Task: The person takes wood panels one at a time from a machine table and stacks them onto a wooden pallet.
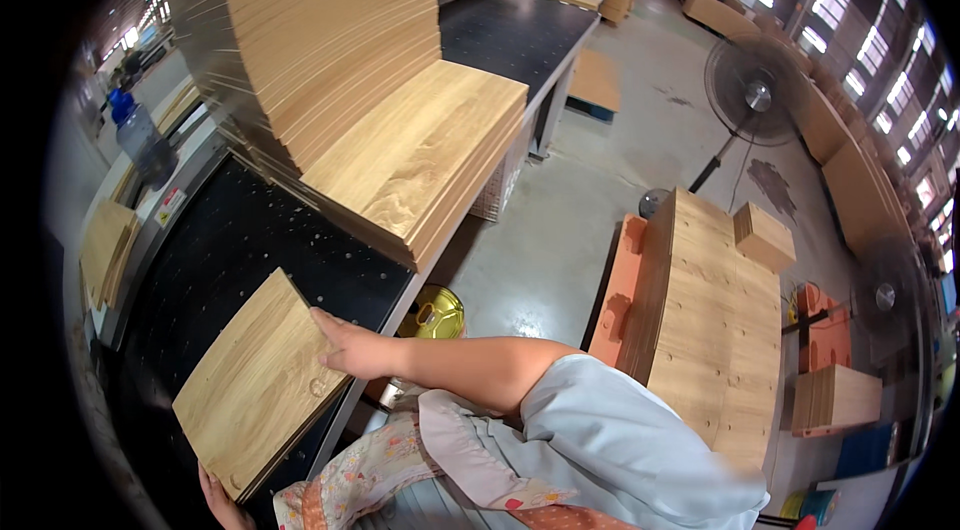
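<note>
A wood-grain board (255,370) with two round holes or recesses along its near side lies over the black tabletop (190,280). My right hand (358,348) grips its right edge, a finger stretched along the corner and the other fingers partly hidden. At the lower left, my left hand (224,502) holds the board's near end, only its thumb side showing. Whether the board rests flat or is slightly raised, I cannot tell. Just beyond it stands a low stack of wood-grain boards (420,145).
A tall stack of panels (330,20) rises behind the low one. At left are a water bottle (145,140) and small boards (108,245). A yellow metal can (435,312) sits below the table edge. Rightward are stacked boards (715,330) on an orange pallet (620,295) and a fan (757,95).
</note>
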`<state>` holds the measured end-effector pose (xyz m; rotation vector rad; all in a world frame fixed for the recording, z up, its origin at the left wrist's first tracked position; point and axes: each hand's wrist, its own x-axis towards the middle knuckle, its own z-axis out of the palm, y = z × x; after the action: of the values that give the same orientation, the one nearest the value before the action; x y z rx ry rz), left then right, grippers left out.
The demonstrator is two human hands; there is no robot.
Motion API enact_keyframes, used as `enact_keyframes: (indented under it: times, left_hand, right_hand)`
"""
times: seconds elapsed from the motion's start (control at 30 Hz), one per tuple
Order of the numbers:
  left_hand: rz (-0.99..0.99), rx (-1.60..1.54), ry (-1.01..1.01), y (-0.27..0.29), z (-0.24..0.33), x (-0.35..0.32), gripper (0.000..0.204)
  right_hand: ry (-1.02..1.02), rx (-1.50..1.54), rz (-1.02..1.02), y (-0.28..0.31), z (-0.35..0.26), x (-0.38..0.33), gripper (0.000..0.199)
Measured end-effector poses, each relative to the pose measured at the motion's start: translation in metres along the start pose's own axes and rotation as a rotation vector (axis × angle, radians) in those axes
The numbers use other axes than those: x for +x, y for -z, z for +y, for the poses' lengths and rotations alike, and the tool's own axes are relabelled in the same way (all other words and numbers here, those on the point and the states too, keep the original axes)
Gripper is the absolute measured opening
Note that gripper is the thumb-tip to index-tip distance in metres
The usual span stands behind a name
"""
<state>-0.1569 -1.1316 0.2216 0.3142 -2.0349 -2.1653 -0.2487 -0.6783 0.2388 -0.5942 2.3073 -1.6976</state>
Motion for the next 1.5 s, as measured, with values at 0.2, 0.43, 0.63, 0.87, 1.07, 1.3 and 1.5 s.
enact_keyframes:
  times: [0.2, 0.43, 0.63, 0.87, 1.07, 1.3, 1.5]
  left_hand:
    - [0.032, 0.006, -0.017, -0.01, -0.001, 0.005, 0.042]
    - [0.135, -0.022, -0.027, -0.034, 0.008, 0.001, 0.038]
    - [0.098, -0.083, -0.046, -0.028, 0.005, -0.001, 0.039]
    - [0.076, 0.097, -0.115, -0.029, 0.007, -0.014, 0.05]
    - [-0.077, 0.315, -0.15, -0.028, 0.024, -0.048, 0.077]
    - [0.039, 0.319, -0.161, -0.02, 0.006, -0.049, 0.068]
    - [0.033, 0.339, -0.209, -0.027, 0.008, -0.05, 0.068]
  right_hand:
    - [-0.031, -0.007, 0.051, 0.0, -0.001, -0.002, 0.077]
    - [-0.065, 0.049, 0.1, 0.001, -0.007, -0.009, 0.078]
    - [-0.021, -0.018, 0.087, -0.004, -0.003, -0.005, 0.077]
    - [-0.082, 0.519, 0.066, 0.006, -0.017, -0.009, 0.079]
    - [0.08, -0.429, -0.061, 0.039, -0.014, -0.036, 0.087]
    - [0.101, -0.466, 0.055, 0.023, -0.01, -0.035, 0.068]
    - [0.047, -0.493, 0.046, 0.03, -0.022, -0.031, 0.059]
